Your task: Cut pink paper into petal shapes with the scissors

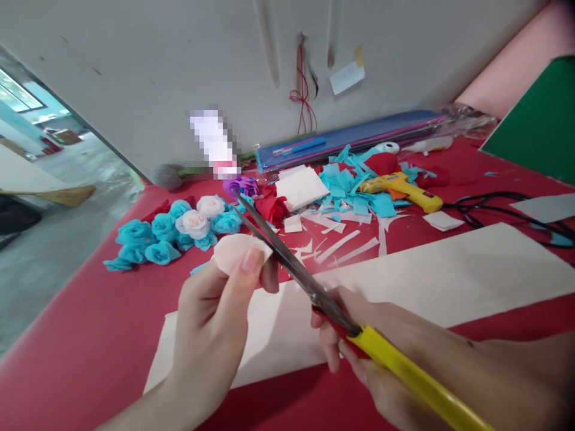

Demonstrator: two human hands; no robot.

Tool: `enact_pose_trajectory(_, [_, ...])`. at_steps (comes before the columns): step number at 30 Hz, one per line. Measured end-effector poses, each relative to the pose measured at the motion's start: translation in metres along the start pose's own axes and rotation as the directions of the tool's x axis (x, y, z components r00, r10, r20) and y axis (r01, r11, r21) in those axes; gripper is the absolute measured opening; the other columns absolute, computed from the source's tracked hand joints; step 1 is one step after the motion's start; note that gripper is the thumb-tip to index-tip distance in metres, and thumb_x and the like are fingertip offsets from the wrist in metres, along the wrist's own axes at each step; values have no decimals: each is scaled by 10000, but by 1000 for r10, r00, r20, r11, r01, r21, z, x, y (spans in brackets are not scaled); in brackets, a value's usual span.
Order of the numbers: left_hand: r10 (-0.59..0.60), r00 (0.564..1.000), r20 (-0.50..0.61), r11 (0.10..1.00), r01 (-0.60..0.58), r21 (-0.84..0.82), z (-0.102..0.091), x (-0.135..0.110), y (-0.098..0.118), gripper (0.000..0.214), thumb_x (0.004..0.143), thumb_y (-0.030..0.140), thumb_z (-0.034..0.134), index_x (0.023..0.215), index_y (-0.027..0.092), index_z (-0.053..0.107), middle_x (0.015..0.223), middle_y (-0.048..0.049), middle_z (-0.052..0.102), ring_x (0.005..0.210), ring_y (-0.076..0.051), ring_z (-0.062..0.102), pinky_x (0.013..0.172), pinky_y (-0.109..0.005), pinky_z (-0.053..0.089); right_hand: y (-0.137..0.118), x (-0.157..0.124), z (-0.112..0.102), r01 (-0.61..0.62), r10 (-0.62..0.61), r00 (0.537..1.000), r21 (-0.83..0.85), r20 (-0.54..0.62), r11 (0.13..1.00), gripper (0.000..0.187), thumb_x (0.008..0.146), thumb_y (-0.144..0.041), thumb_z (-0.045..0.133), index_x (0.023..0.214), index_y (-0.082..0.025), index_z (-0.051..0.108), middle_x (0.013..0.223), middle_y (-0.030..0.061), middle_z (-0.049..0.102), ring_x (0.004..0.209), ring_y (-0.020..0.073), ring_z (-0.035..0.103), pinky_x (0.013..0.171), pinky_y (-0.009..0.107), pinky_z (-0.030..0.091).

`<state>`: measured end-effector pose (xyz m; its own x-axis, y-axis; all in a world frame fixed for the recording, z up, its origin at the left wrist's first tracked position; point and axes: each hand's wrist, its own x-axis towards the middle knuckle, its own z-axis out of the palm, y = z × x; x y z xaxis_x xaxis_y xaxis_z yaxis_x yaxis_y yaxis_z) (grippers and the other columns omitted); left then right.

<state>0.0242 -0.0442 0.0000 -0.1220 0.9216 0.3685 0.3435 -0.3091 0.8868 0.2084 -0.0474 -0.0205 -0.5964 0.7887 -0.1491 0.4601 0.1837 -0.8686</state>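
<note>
While the left hand (213,311) pinches a small rounded paper piece (231,252) between thumb and fingers, the right hand (386,326) grips the scissors (321,298) by their yellow handle. From where I stand, the blades are slightly parted at the right edge of the piece; I cannot tell whether they touch it. Both hands are above a long pale paper strip (458,275), laid across the red table (108,335). Just beyond it lie white offcuts (338,247). To the left I note a cluster of blue and pale paper flowers (164,227); behind the offcuts, a stack of white squares (303,188) beside blue scraps (336,185). A yellow glue gun (402,187) lies against those scraps, its black cable (494,194) running to the right. At the back, a red cord (302,97) hangs on the grey wall (179,72).
</note>
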Motion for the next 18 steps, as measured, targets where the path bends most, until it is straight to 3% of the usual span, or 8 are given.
enact_pose_trajectory(8, [-45,999,10,994,45,-95,0,-1,-1,357,873,340,446,539,239,522,581,46,480,602,-139,427,563,-290,316,-14,-3,-6,-40,40,999,-40,2,998,201,676,-228,484,875,-207,505,730,32,549,590,131,492,456,196,334])
enact_pose_trajectory(18, [-78,994,76,988,87,-129,-1,2,2,342,870,278,448,542,235,535,588,40,481,601,-141,396,560,-274,330,-8,-1,-4,-16,14,1000,-111,-11,994,244,641,-210,492,883,-224,516,704,24,534,529,130,467,423,212,281])
